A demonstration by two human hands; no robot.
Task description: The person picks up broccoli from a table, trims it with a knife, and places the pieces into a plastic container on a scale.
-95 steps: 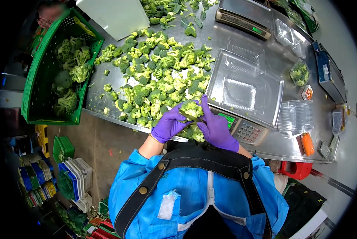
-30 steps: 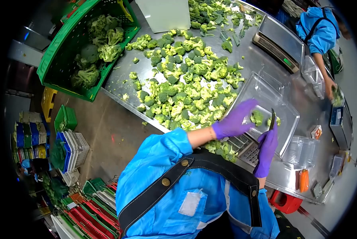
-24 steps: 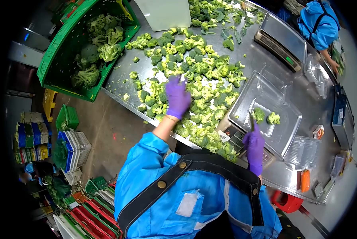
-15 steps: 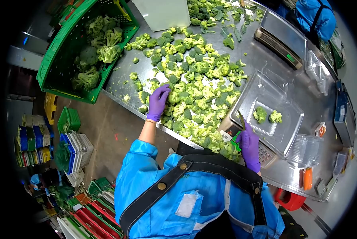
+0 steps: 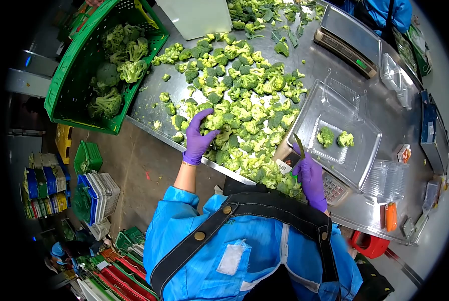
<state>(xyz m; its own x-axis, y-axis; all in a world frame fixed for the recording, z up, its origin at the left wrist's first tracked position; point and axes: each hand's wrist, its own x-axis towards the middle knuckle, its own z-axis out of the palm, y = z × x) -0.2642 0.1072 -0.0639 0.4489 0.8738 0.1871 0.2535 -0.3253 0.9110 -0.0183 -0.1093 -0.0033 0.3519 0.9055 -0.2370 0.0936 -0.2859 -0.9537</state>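
Note:
My left hand [image 5: 199, 139], in a purple glove, is at the near left part of a broad pile of broccoli florets [image 5: 244, 113]. Its thumb and fingers are apart, curved around florets at the pile's edge. My right hand [image 5: 310, 176], also gloved, is closed on a small knife [image 5: 299, 145] whose blade points up and away. Beside it stands a scale [image 5: 335, 189] with a metal tray on top. On that tray lies an open clear plastic container [image 5: 329, 158] with two florets [image 5: 325, 136] in it.
A green crate [image 5: 63, 85] with broccoli heads [image 5: 105, 103] is at the left. A second scale [image 5: 346, 52], clear containers [image 5: 385, 181] and an orange object [image 5: 390, 216] are on the right. The metal table's near edge [image 5: 162, 136] runs below my left hand. A person in blue [image 5: 392, 12] is at upper right.
My left hand has shifted slightly right and down, and its thumb and fingers have spread around florets. The knife in my right hand has tilted further left.

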